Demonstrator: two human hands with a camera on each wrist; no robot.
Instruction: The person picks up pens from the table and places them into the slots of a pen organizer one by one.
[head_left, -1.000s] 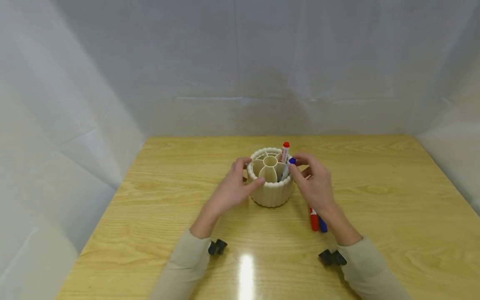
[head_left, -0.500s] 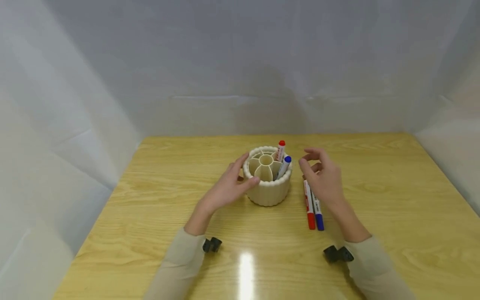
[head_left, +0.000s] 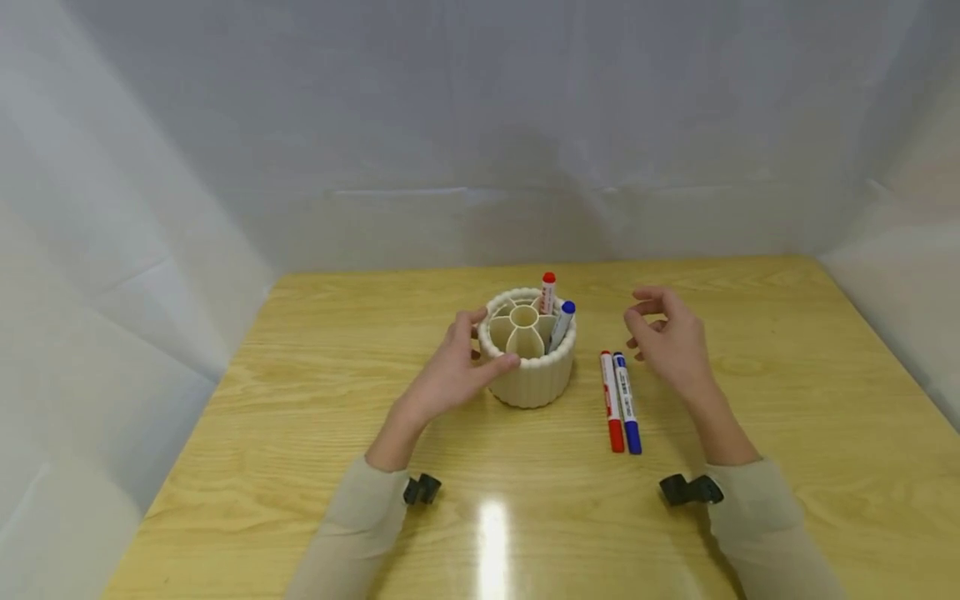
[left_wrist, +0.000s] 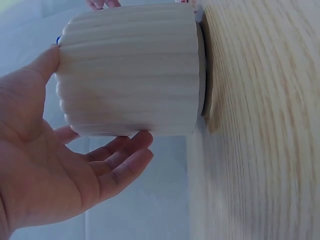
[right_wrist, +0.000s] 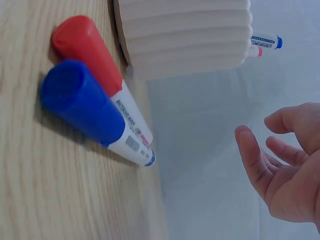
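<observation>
The left hand (head_left: 457, 367) steadies the ribbed cream pen holder (head_left: 531, 375) near the middle of the tabletop (head_left: 300, 400): the thumb lies on the near rim and the fingers curve round the far left side, which the left wrist view confirms, with the palm set against the fluted wall. Two markers already stand in the holder's right-hand compartments, a red-capped marker (head_left: 548, 292) at the back and a blue-capped marker (head_left: 562, 323) just in front of it, both leaning slightly. The right hand (head_left: 670, 342) hovers empty above the tabletop, its fingers loosely curled and holding nothing, to the right of two more markers that lie side by side and touching, the red marker (head_left: 611, 400) nearer the holder and the blue marker (head_left: 626, 402) beside it, caps toward the person. The step in hand looks like the gap between one marker being placed and the next being fetched. The next move would call for the right hand to come down and pinch one lying marker at mid-barrel, probably the blue one on the outside, though which free compartment it should go to is hard to judge from this angle.
</observation>
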